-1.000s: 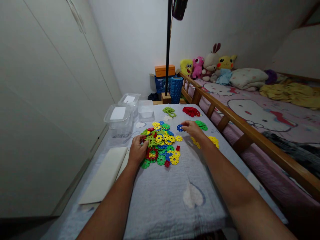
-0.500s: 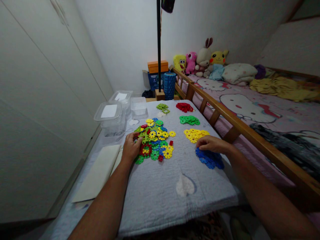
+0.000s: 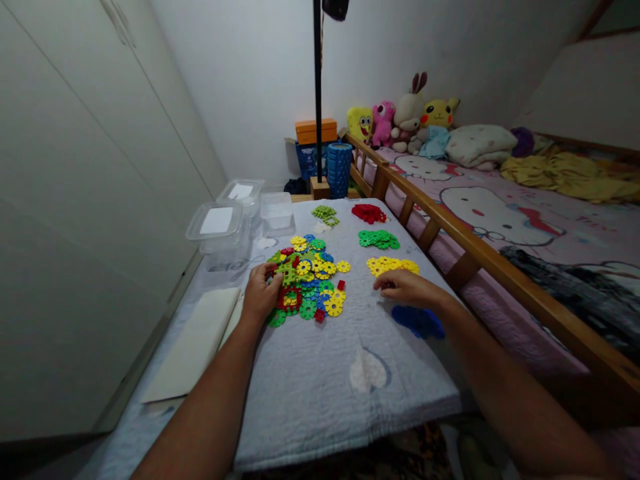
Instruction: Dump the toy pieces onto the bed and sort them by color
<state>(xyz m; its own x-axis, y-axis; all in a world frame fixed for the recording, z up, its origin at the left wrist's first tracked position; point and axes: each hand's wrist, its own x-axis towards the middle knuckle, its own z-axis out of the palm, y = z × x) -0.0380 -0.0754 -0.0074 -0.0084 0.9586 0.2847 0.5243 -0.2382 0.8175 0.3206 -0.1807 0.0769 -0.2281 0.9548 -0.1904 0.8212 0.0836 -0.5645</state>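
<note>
A mixed pile of flower-shaped and square plastic building pieces [image 3: 313,280] in yellow, green, blue, red and lime lies mid-table. My left hand [image 3: 261,291] rests on its left edge, fingers spread over lime and red pieces, gripping none that I can see. Above the cloth, between the pile of yellow discs [image 3: 393,266] and the pile of blue discs [image 3: 418,321], hovers my right hand [image 3: 407,288]. Its fingers are loosely bent and apart, with nothing visible in them. Farther back are piles of green discs [image 3: 379,239], red pieces [image 3: 369,213] and lime pieces [image 3: 325,214].
Clear plastic boxes [image 3: 220,243] stand at the back left, nearer than a lamp pole [image 3: 319,93]. A pale folder [image 3: 195,347] lies beside my left forearm. Along the right runs a wooden bed rail [image 3: 440,223]. A white cabinet [image 3: 75,200] borders the left.
My right hand has moved left, off the blue discs, leaving their pile in its shadow. My left hand has stayed at the mixed pile's edge.
</note>
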